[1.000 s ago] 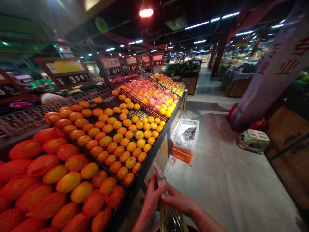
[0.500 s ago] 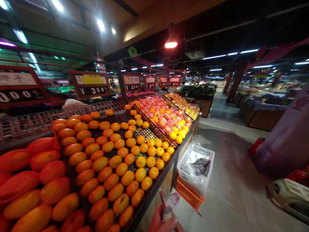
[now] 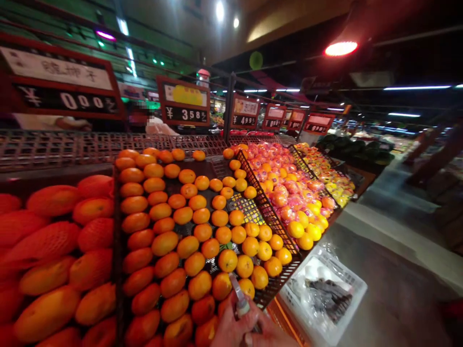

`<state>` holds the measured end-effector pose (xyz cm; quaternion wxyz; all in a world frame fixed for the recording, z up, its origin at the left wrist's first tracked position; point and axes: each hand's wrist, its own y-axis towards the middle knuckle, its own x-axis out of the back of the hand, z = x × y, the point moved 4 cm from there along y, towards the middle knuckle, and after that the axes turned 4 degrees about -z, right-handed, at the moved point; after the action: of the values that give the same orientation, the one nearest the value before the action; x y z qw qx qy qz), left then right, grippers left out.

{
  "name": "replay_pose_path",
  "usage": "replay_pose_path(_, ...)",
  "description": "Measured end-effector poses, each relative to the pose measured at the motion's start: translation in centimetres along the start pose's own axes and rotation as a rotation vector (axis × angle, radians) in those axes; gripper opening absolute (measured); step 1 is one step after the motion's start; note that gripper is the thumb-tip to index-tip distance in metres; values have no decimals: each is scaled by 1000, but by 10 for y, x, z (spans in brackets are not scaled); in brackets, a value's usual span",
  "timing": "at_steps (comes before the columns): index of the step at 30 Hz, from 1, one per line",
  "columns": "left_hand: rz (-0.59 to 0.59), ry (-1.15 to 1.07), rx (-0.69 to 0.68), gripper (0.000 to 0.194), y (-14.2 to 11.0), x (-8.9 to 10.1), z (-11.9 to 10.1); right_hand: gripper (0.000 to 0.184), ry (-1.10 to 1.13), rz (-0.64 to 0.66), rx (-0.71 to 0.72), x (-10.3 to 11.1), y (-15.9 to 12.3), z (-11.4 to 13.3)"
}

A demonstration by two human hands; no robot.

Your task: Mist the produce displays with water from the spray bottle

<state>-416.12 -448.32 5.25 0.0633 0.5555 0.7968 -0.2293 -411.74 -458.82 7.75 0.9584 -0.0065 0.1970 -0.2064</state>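
At the bottom edge, my left hand (image 3: 228,324) and my right hand (image 3: 268,332) are closed together round a small knife (image 3: 238,293). Its narrow, slightly curved blade points up and left, and a pale collar shows above my fingers. Most of the handle is hidden in my hands. Just beyond the blade lie rows of oranges (image 3: 199,285) in a black plastic tray (image 3: 116,241). The blade overlaps the nearest fruit in view; I cannot tell whether it touches.
Large fruits in red foam nets (image 3: 54,241) fill the left. Wrapped fruit (image 3: 280,178) lies beyond a mesh divider (image 3: 265,207). A white basket (image 3: 352,289) holding plastic bags stands right, above an orange crate (image 3: 285,318). Price signs (image 3: 183,100) hang behind; a person's arm (image 3: 47,121) shows at back left.
My view has turned left and come closer to the oranges. Both hands, still round the knife, now appear in front of the tray instead of beside the stand.
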Motion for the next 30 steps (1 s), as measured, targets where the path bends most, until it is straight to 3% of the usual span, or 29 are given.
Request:
replay_pose_path(5, -225, 50, -106, 53, -10, 26, -30, 104, -140, 80, -70, -3, 33, 8)
replay_pose_path(8, -432, 69, -119, 61, -29, 52, -38, 107, -230, 258, -150, -20, 57, 4)
replay_pose_path(13, -731, -14, -65, 69, -88, 81, -22, 105, -508, 597, -346, -62, 85, 1)
replay_pose_path(16, -967, -164, -104, 74, -124, 82, -4, 94, -670, 749, -303, -85, 91, 2)
replay_pose_path(18, -1050, -268, -121, 80, -137, 77, 8, 89, -670, 834, -277, -95, 89, 0)
replay_pose_path(21, -1088, -350, -121, 82, -139, 63, 19, 79, -579, 875, -251, -95, 83, -5)
replay_pose_path(23, -1064, -351, -121, 75, -131, 53, 18, 74, -485, 826, -250, -83, 77, -5)
replay_pose_path(27, -932, -195, -93, 61, -95, 30, 5, 72, -372, 619, -253, -35, 62, 2)
replay_pose_path(30, -699, -20, -77, 56, -51, 6, -4, 69, -326, 422, -218, 10, 43, 14)
